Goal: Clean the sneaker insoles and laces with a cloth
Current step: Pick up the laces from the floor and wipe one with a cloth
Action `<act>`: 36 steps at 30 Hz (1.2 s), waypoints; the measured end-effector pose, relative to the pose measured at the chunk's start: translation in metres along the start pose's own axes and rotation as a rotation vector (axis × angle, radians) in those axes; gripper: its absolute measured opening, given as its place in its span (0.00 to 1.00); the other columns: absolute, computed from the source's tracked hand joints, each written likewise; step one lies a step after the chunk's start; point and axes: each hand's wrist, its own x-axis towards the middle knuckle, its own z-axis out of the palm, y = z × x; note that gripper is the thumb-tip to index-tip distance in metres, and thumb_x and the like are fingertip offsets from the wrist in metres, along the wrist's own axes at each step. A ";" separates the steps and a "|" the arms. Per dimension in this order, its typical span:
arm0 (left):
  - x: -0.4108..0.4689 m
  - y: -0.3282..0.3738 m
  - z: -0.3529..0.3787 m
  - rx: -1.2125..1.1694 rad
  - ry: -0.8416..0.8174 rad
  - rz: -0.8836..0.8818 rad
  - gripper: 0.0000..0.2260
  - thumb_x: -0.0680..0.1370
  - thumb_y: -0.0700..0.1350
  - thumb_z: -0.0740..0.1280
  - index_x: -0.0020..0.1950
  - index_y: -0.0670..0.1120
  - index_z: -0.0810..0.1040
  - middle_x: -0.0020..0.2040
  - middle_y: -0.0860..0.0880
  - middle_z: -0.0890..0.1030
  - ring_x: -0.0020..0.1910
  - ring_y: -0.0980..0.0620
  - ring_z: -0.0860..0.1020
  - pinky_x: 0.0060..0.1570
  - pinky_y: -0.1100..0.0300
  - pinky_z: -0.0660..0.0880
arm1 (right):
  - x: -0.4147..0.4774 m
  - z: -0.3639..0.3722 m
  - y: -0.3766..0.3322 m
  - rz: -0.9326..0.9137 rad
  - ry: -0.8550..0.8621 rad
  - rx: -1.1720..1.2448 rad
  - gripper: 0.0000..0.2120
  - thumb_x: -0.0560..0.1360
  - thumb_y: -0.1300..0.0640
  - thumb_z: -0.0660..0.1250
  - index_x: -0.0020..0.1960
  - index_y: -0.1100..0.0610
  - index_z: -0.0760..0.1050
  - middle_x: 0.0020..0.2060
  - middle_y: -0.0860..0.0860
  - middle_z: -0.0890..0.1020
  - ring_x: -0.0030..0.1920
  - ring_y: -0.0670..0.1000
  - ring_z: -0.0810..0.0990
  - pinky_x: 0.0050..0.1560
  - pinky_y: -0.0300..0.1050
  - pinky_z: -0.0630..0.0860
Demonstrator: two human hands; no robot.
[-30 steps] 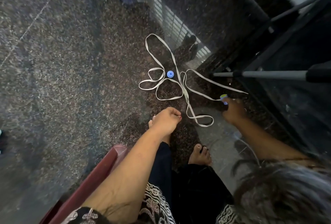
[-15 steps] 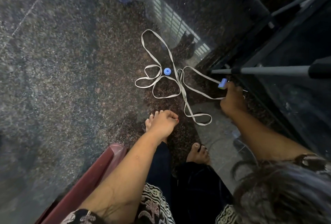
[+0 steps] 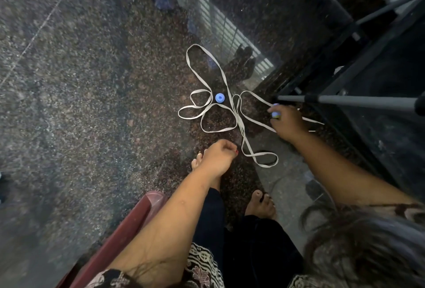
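Note:
White flat laces (image 3: 208, 105) lie in loose loops on the dark speckled floor ahead of my bare feet. A small blue cap (image 3: 219, 98) sits among the loops. My right hand (image 3: 287, 123) is over the right strands of lace, fingers closed around a small blue and yellow object (image 3: 275, 114), apparently a little bottle. My left hand (image 3: 218, 157) hangs in a loose fist above my left foot, just short of the nearest lace loop, holding nothing that I can see. No cloth or insole is in view.
A dark metal frame (image 3: 358, 62) and a grey tube (image 3: 345, 100) stand at the right, close above my right hand. A maroon seat edge (image 3: 128, 225) is at my lower left. My bare feet (image 3: 262, 205) rest on the floor below the laces.
My right hand with the small blue object has shifted left and slightly down over the lace strands. My left hand has barely moved. The laces and cap lie as before.

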 end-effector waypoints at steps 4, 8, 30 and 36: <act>-0.027 0.036 -0.018 -0.465 0.055 0.010 0.04 0.80 0.50 0.61 0.47 0.53 0.73 0.46 0.50 0.77 0.38 0.53 0.74 0.41 0.58 0.70 | -0.030 -0.004 -0.061 -0.155 -0.291 0.412 0.12 0.73 0.69 0.66 0.50 0.56 0.81 0.55 0.52 0.81 0.58 0.50 0.79 0.58 0.39 0.71; -0.029 0.051 -0.040 -0.810 0.050 -0.003 0.10 0.80 0.52 0.60 0.57 0.49 0.72 0.50 0.48 0.79 0.43 0.52 0.79 0.46 0.57 0.75 | -0.051 -0.007 -0.106 -0.231 -0.547 0.658 0.14 0.73 0.76 0.61 0.54 0.68 0.78 0.48 0.54 0.81 0.44 0.39 0.80 0.48 0.30 0.74; -0.030 0.063 -0.061 -0.816 0.176 -0.006 0.08 0.80 0.38 0.60 0.44 0.48 0.73 0.42 0.49 0.77 0.39 0.54 0.76 0.40 0.62 0.74 | 0.018 0.021 -0.115 -0.181 -0.033 0.200 0.09 0.71 0.63 0.70 0.51 0.61 0.82 0.46 0.56 0.83 0.42 0.51 0.78 0.43 0.36 0.70; -0.107 0.103 -0.052 -1.002 0.225 0.255 0.12 0.78 0.31 0.60 0.51 0.48 0.73 0.49 0.49 0.77 0.47 0.53 0.77 0.50 0.60 0.76 | -0.067 -0.059 -0.164 0.179 0.062 1.196 0.07 0.79 0.55 0.63 0.44 0.54 0.78 0.31 0.47 0.75 0.28 0.41 0.71 0.28 0.34 0.70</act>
